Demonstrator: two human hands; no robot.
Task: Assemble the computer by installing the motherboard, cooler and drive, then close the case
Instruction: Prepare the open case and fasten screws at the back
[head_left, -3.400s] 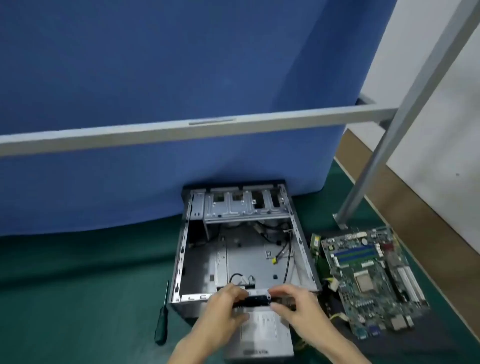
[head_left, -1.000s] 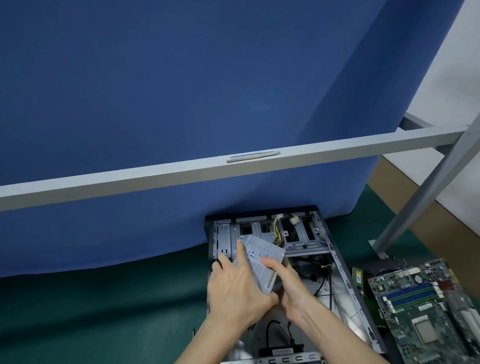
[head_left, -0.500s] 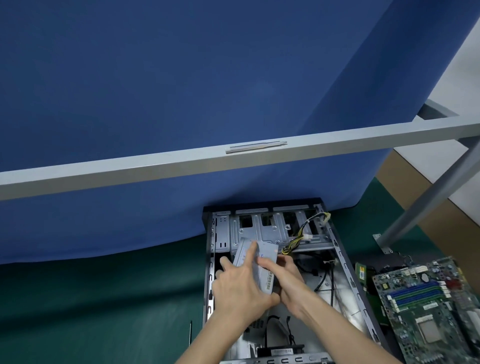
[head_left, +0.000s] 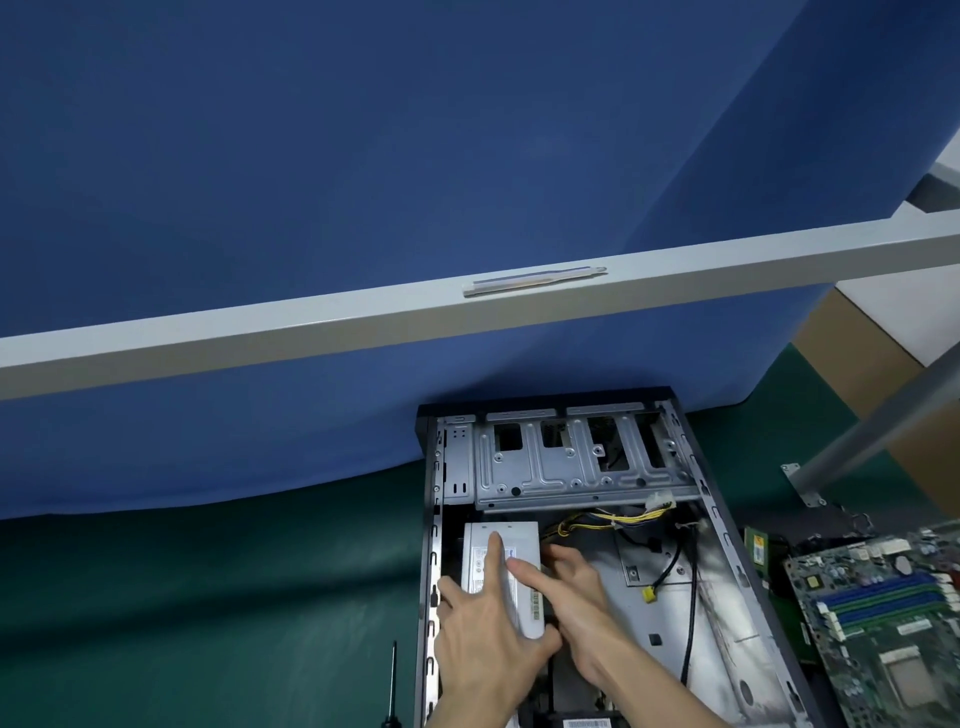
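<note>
- We cannot read the grey box (head_left: 522, 540) label; it lies inside the case (head_left: 670, 623).
- Our left hand (head_left: 483, 644) presses it, fingers straight; right hand (head_left: 582, 608): grip unclear.

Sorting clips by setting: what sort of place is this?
Likely an electronics repair or assembly bench: an open computer case on a green mat, a bare motherboard beside it, and a screwdriver at hand.

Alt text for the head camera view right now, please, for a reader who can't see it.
The left hand and right hand rest on a grey metal box lying inside the open computer case, near its left wall. The motherboard lies outside the case to the right, a screwdriver on the green mat to the left.
</note>
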